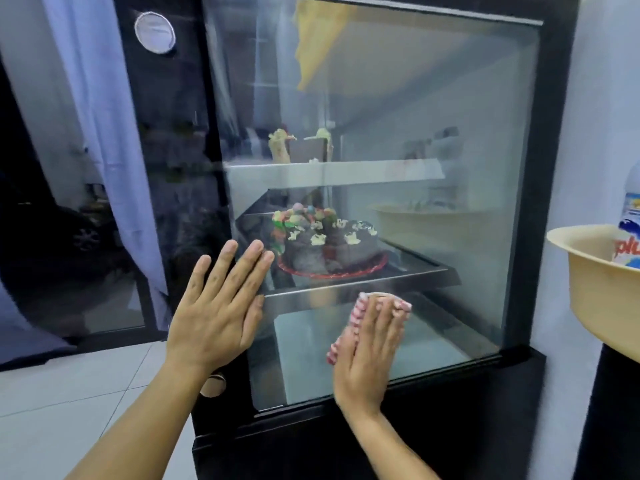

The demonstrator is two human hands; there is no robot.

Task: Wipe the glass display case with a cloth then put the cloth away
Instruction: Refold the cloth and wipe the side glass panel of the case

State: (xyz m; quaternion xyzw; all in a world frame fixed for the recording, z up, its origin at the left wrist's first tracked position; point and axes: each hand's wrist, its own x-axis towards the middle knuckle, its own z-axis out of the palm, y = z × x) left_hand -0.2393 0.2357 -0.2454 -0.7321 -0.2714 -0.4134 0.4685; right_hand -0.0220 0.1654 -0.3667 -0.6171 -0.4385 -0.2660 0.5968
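Head view: flat left hand (216, 320) and right hand (367, 355) with cloth (360, 308) on glass (433, 116), beside basin (588, 292).

Beige basin (585, 271) with a bottle (631, 233) at right; pale curtain (104, 133) and white floor tiles (69, 393) at left.

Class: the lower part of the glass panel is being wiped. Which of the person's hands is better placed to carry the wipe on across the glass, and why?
The right hand. It presses the pink-and-white cloth flat against the glass panel. The left hand lies bare and open on the case's left edge.
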